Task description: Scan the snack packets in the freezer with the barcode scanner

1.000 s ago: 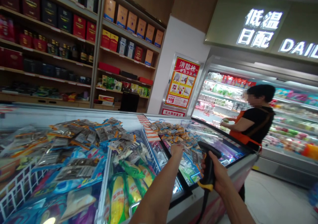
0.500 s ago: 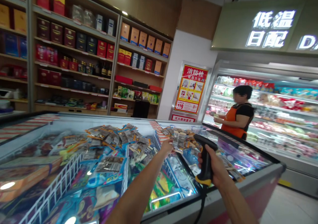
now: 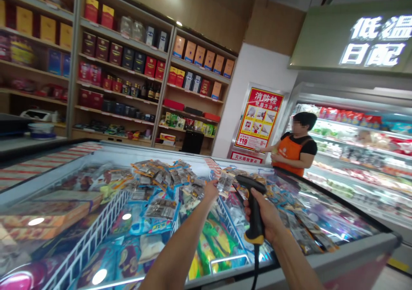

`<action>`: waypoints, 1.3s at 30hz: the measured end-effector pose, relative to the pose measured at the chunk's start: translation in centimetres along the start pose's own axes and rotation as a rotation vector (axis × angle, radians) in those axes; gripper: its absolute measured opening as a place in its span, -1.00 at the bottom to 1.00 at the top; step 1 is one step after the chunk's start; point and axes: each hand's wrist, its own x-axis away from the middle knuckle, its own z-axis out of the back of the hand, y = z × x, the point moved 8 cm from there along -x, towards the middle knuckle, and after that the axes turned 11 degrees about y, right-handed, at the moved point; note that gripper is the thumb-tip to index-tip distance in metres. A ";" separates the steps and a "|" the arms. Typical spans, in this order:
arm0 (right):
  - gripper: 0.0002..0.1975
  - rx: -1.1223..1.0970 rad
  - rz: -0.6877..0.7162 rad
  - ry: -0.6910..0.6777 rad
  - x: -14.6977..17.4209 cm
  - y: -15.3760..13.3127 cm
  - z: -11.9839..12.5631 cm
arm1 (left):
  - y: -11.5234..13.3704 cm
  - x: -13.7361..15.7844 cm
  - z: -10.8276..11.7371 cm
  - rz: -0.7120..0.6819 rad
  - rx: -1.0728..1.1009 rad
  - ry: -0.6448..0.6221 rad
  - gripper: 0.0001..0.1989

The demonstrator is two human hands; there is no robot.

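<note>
My right hand (image 3: 262, 212) grips a black and yellow barcode scanner (image 3: 255, 208) by its handle, its head turned to the left. A cable hangs down from the handle. Held at its edge by my left hand (image 3: 210, 190) is a small clear food packet (image 3: 225, 182), just left of the scanner's head. Both hands are above the glass top of a chest freezer (image 3: 354, 238). More packets with orange edges (image 3: 157, 172) lie in a heap to the left, and others (image 3: 309, 230) lie on the glass to the right.
White wire dividers (image 3: 86, 238) split the freezer, with blue and green bags (image 3: 209, 243) among them. A person in an orange apron (image 3: 289, 152) stands beyond its far right side. Shelves of boxes (image 3: 128, 62) line the back wall; a lit chilled display (image 3: 354, 152) stands right.
The view has swung left, so things appear further right. Both hands, with packet and scanner, have shifted slightly left in view. The person in the apron has turned and reached an arm out leftward.
</note>
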 end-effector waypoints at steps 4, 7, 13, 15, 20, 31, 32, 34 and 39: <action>-0.74 -0.016 -0.019 -0.026 -0.1 0.2 -0.3 | -0.4 -0.5 0.2 -0.034 -0.033 -0.020 -0.70; -0.75 -0.031 -0.024 -0.007 -0.3 0.1 0.1 | -0.6 -0.7 0.5 -0.053 -0.083 -0.013 -0.70; -0.74 -0.017 -0.008 0.066 -1.0 -0.2 2.1 | -0.6 -1.2 1.9 -0.091 -0.215 0.033 -0.70; -0.75 -0.037 -0.012 0.084 -1.2 -0.2 2.8 | -0.4 -1.4 2.5 -0.098 -0.263 0.053 -0.71; -0.75 -0.041 -0.009 0.098 -1.5 -0.2 4.3 | 0.1 -2.1 4.7 -0.113 -0.377 0.113 -0.71; -0.80 -0.093 0.015 0.133 -2.0 -0.7 6.8 | 0.2 -1.8 9.4 -0.130 -0.536 0.276 -0.70; -0.80 -0.089 0.018 0.146 -2.1 -0.8 7.2 | 0.5 -1.7 9.6 -0.135 -0.543 0.296 -0.70; -0.80 -0.084 0.030 0.162 -2.4 -0.8 7.9 | 1.4 -1.3 9.6 -0.157 -0.552 0.332 -0.70; -0.79 -0.060 0.049 0.249 -3.1 -0.8 9.7 | 5.2 -0.1 6.1 -0.297 -0.529 0.313 -0.67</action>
